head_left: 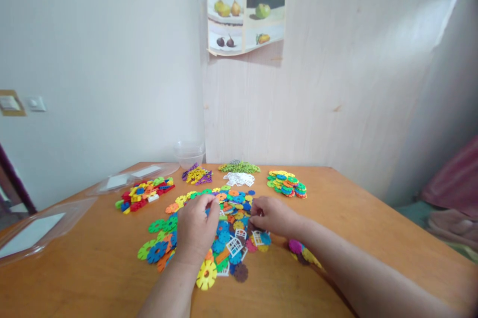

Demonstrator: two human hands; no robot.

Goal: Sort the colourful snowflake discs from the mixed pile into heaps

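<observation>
A fruit poster [245, 22] hung on the pale wall in the upper middle of the frame, its lower edge curling. A light switch [35, 104] sat at the left edge. On the wooden table [373, 228], a clear plastic tub [189, 153] stood at the far edge near the wall. Two clear lids lay left of it: one [138, 176] toward the back, another [35, 231] at the lower left. Pink fabric [453, 183] showed at the right edge.
</observation>
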